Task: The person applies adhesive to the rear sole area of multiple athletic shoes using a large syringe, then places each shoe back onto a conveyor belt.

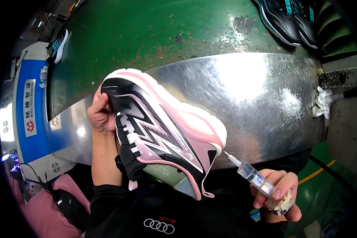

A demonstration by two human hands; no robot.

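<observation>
A black and pink running shoe (166, 115) with a white and pink sole lies tilted on its side in front of me, a green last showing in its opening. My left hand (101, 111) grips it near the toe; most of those fingers are hidden behind the shoe. At the lower right, my right hand (279, 188) is closed around a clear syringe (253, 175) with a fine white tip. That tip points at the heel end of the sole and looks close to it; contact cannot be made out. A crumpled whitish wad (281, 205) is also held in the right hand.
Beneath the shoe is a shiny metal sheet (178, 75), bordering a worn green surface (146, 39). Dark shoes (283, 23) stand at the far right, another shoe (58, 47) at the far left. White residue (291, 104) and crumpled tissue (323, 104) lie at the right.
</observation>
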